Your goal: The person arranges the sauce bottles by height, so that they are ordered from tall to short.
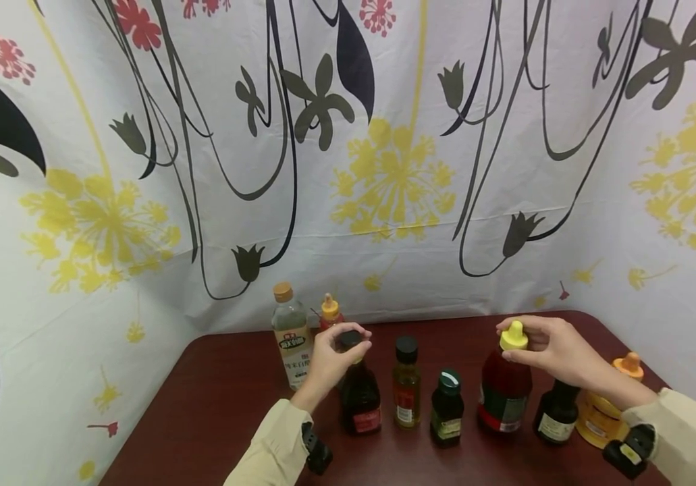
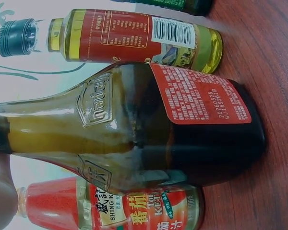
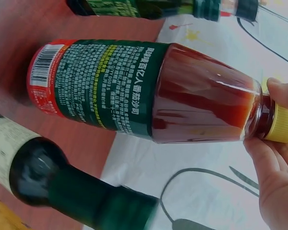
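The brown bottle (image 1: 361, 398) is gripped at its black cap by the left hand (image 1: 331, 361), with thumb and fingers curled round it. The red bottle (image 1: 505, 385) is held at its yellow cap by the right hand (image 1: 551, 347), its body lying directly below that hand; whether either base is touching the table (image 1: 220, 405) cannot quite be told. To the left hand's left, a clear bottle (image 1: 292, 331) is seen, with the ketchup (image 2: 53, 199) just behind the hand. Between the hands, an amber bottle (image 1: 407, 395) and a green-capped bottle (image 1: 447, 408) are placed. Below the right wrist, a dark bottle (image 1: 557, 412) and a yellow bottle (image 1: 597, 418) are partly covered.
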`<state>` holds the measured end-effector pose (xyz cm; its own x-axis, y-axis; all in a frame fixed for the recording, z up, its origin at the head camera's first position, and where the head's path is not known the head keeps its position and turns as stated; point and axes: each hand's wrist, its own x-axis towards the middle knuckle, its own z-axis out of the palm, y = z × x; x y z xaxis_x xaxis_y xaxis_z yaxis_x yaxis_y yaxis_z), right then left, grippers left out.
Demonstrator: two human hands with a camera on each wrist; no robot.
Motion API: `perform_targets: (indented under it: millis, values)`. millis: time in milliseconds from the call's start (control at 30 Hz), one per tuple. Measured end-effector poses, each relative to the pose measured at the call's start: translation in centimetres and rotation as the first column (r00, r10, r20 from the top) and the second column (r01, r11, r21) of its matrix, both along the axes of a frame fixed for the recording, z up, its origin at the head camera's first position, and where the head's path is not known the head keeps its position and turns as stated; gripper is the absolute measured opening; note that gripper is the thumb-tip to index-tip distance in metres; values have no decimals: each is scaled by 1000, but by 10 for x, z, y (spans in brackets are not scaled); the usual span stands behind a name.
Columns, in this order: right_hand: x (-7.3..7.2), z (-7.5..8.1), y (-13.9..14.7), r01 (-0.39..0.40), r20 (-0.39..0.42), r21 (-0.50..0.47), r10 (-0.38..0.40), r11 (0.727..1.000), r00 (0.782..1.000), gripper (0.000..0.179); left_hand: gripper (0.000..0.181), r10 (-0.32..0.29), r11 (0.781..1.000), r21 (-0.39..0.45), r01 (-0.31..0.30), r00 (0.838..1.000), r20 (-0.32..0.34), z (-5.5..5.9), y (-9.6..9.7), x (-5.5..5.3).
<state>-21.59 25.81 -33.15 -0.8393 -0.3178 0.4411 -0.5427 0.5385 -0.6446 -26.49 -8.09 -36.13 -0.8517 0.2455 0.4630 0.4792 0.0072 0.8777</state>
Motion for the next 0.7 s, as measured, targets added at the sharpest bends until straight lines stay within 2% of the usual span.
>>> perform_targets:
  millis: [133,300,533,700]
  values:
    - [-2,10,0,28,-9,-3,-28,1000,1000,33,16,7,1000,12,-7,1000,-3,-1,0,1]
    - [-7,25,-3,53,-48,-3,-53,999,997,33,16,14,1000,20,-12,998,-63,-3,1,0]
    - [-23,43,-15,79,-106,35,-75,996,992,36,16,6,1000,30,-2,992,-130,-4,1,0]
    - [-35,50,-26,111,-91,68,-104,992,990,35,15,-9,1000,20,12,991,-134,-2,0,0]
